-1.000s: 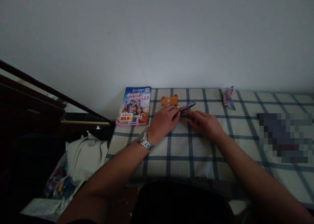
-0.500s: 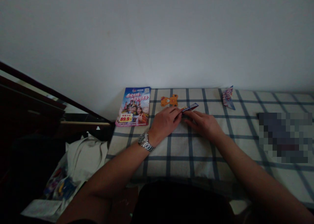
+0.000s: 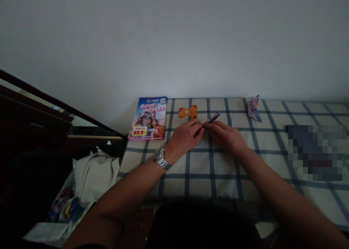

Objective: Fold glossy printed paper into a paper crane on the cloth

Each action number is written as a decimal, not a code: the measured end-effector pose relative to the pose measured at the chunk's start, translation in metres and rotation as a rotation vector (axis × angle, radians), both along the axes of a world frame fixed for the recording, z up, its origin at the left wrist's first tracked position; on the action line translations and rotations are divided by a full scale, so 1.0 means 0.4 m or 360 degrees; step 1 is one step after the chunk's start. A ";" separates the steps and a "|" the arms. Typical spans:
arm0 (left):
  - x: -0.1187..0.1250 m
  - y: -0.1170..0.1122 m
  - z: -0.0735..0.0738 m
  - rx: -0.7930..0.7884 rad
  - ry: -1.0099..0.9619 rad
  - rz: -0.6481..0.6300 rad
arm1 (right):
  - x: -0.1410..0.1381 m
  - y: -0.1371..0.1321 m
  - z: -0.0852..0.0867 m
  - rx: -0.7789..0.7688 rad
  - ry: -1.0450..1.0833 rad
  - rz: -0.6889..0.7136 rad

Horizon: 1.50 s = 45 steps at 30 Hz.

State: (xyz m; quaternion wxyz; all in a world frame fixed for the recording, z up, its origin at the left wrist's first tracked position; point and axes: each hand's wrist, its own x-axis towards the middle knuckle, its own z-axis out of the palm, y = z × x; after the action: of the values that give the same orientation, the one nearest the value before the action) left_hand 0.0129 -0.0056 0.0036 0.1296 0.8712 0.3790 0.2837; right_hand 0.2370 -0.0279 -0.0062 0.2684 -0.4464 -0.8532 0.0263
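A small folded piece of printed paper (image 3: 212,119), dark blue with some yellow, is pinched between my two hands just above the checked cloth (image 3: 200,185). My left hand (image 3: 185,137), with a metal watch on its wrist, has its fingers closed on the paper's near left end. From the other side my right hand (image 3: 227,135) grips it with thumb and fingers together. The fingers hide most of the paper. Behind my left hand lies a flat orange teddy bear picture (image 3: 188,112). A stack of colourful flyers (image 3: 149,118) rests to the left.
Another folded printed paper (image 3: 253,109) stands near the wall at the back right. A pixelated dark object (image 3: 313,152) lies at the right. White bags (image 3: 95,172) are below the table's left edge, beside dark wooden furniture (image 3: 32,125). A pale wall (image 3: 174,41) borders the back.
My fingers have shifted slightly on the folded paper, and my right thumb and fingers are closer together. The paper's free end tilts up a little more steeply. Everything else stays put.
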 end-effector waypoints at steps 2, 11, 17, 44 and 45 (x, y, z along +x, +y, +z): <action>0.001 -0.002 0.000 -0.0005 -0.0011 -0.0008 | 0.002 0.001 0.000 0.0010 0.0011 0.0004; -0.008 -0.007 0.013 0.0060 0.0157 -0.0132 | 0.018 -0.002 0.006 0.0026 -0.0049 0.0043; -0.027 0.000 0.029 0.0166 0.0335 -0.0253 | 0.026 0.000 0.006 0.0023 -0.0086 0.0090; -0.025 0.003 0.034 0.0064 0.0125 0.0019 | 0.016 -0.004 0.026 0.0104 -0.0116 0.0073; -0.022 0.002 0.031 0.0052 0.0100 0.0019 | 0.014 -0.005 0.026 0.0106 -0.0124 0.0069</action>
State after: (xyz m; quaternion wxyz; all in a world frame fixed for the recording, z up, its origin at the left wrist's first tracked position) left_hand 0.0041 -0.0048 0.0162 0.1016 0.8795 0.3833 0.2631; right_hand 0.2426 -0.0298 0.0040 0.2490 -0.4194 -0.8729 -0.0137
